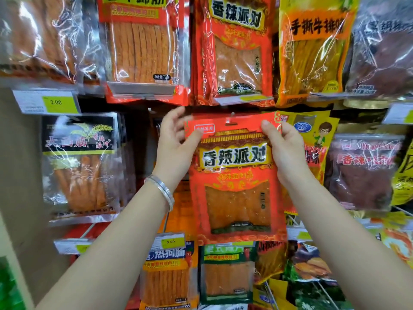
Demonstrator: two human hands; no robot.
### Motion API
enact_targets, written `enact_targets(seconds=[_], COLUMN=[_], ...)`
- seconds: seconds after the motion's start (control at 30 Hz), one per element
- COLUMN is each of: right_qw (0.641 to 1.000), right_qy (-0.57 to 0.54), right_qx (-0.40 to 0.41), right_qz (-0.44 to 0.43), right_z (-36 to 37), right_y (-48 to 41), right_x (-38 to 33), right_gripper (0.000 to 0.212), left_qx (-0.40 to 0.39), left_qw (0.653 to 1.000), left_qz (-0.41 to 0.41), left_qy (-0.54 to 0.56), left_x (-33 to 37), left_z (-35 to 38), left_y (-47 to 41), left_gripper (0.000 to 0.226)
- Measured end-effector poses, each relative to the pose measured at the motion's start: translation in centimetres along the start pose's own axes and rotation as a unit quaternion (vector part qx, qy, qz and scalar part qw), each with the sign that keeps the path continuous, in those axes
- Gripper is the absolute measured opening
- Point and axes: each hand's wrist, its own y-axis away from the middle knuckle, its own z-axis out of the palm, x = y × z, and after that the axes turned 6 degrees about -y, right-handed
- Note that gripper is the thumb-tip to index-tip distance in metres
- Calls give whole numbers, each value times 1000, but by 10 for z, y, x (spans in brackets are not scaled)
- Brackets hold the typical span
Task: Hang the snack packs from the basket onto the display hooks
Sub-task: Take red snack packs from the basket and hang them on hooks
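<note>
A red snack pack (237,186) with black lettering on a yellow band hangs upright in front of the display wall. My left hand (176,142) pinches its top left corner and my right hand (283,148) pinches its top right corner. The pack's hang slot sits right at the tip of a metal display hook (232,115); I cannot tell whether the hook passes through it. A silver bangle circles my left wrist. The basket is out of view.
Rows of hung snack packs fill the wall: an identical red pack (232,50) directly above, an orange strip pack (140,45) upper left, a black-labelled pack (82,166) at left, yellow packs (317,139) at right. A 2.00 price tag (48,101) juts out upper left.
</note>
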Motion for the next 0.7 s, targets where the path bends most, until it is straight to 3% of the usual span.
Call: enact_targets(seconds=[0.17, 0.5, 0.7], right_qw=[998, 997, 990], right_qy=[36, 70, 129], right_qx=[-3, 38, 60], right_qz=[-47, 25, -12], right_z=[0, 6, 0], right_y=[-13, -31, -31], right_x=[-11, -7, 8], right_gripper=[22, 24, 44], left_qx=[-52, -92, -109], left_qw=[976, 972, 971], left_qz=[118, 103, 105], left_qy=[-176, -189, -184], left_x=[8, 16, 5], left_z=[1, 19, 19], left_y=[-4, 0, 1], left_gripper=[56, 53, 58])
